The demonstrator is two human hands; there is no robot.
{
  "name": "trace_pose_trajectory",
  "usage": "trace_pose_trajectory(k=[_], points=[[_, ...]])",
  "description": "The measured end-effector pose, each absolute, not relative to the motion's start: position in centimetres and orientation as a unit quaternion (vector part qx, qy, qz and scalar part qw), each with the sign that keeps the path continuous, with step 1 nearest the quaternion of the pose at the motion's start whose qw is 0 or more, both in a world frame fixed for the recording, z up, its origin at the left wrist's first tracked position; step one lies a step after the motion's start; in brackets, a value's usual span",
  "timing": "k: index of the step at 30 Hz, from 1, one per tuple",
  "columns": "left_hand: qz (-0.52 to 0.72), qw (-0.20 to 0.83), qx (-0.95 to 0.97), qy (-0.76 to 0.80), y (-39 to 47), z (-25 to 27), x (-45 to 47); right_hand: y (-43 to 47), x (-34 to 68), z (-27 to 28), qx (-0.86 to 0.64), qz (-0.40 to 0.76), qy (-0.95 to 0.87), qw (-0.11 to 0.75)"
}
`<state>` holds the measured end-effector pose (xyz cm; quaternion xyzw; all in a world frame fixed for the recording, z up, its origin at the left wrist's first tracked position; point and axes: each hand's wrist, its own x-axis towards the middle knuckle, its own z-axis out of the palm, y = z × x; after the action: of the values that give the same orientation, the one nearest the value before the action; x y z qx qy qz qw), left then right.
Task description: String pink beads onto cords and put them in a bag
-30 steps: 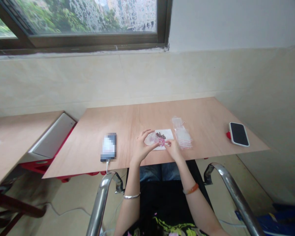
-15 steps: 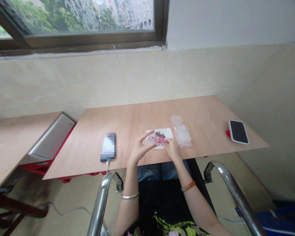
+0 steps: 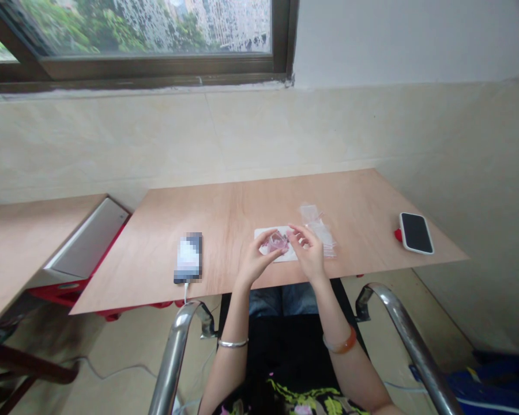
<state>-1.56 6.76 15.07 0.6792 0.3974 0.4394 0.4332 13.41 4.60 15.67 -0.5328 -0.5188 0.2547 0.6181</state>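
Observation:
My left hand (image 3: 256, 263) grips a small clear plastic bag (image 3: 277, 242) between thumb and fingers, its side tinged pink. At the bag's right side is my right hand (image 3: 310, 253), thumb and forefinger pinched together. Whatever those fingertips hold is too small to make out. Both hands hover over a white sheet (image 3: 259, 232) on the wooden table (image 3: 237, 213). The bag and hands hide most of the small pieces on that sheet. Just right of it lies a pile of flat clear bags (image 3: 329, 245), partly behind my right hand.
A phone (image 3: 188, 258) with a white cable lies at the left of the table, and another phone (image 3: 416, 233) rests near the right end on something red. Metal chair armrests (image 3: 177, 351) flank my arms. A second table (image 3: 30, 242) stands at far left.
My right hand has risen from the pink pieces on the sheet to the bag's side. The left hand has shifted slightly right with the bag, and the view has moved a little.

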Motion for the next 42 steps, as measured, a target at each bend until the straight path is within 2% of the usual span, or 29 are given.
trace_pose_trajectory(k=[4, 9, 13, 20, 25, 30, 32, 35, 38, 42], points=[[0.459, 0.418, 0.666, 0.414, 7.0, 14.5, -1.6, 6.1, 14.0, 11.1, -0.573, 0.286, -0.417, 0.645], [0.495, 0.4, 0.65, 0.416, 7.3, 14.3, -1.9, 6.9, 14.4, 4.5, -0.626, 0.332, -0.489, 0.509], [0.526, 0.417, 0.616, 0.413, 7.2, 14.4, -1.8, 6.6, 13.5, 2.4, -0.661, 0.271, -0.524, 0.464], [0.529, 0.393, 0.628, 0.413, 7.0, 15.3, -1.4, 6.4, 12.2, 2.9, -0.668, 0.197, -0.569, 0.437], [0.507, 0.351, 0.657, 0.433, 6.9, 15.8, -1.6, 6.0, 12.1, 4.3, -0.636, 0.232, -0.536, 0.505], [0.497, 0.351, 0.654, 0.449, 6.9, 15.5, -2.0, 5.6, 12.9, 10.3, -0.604, 0.183, -0.468, 0.619], [0.483, 0.358, 0.657, 0.454, 6.9, 15.3, -2.0, 5.6, 13.0, 13.1, -0.574, 0.175, -0.487, 0.634], [0.47, 0.37, 0.667, 0.444, 6.8, 15.1, -1.8, 5.5, 12.9, 15.7, -0.539, 0.198, -0.549, 0.607], [0.464, 0.376, 0.673, 0.437, 6.7, 15.0, -1.8, 5.6, 12.8, 15.6, -0.537, 0.223, -0.551, 0.599], [0.474, 0.358, 0.663, 0.455, 6.8, 15.1, -2.1, 6.5, 13.4, 12.1, -0.573, 0.237, -0.465, 0.631]])
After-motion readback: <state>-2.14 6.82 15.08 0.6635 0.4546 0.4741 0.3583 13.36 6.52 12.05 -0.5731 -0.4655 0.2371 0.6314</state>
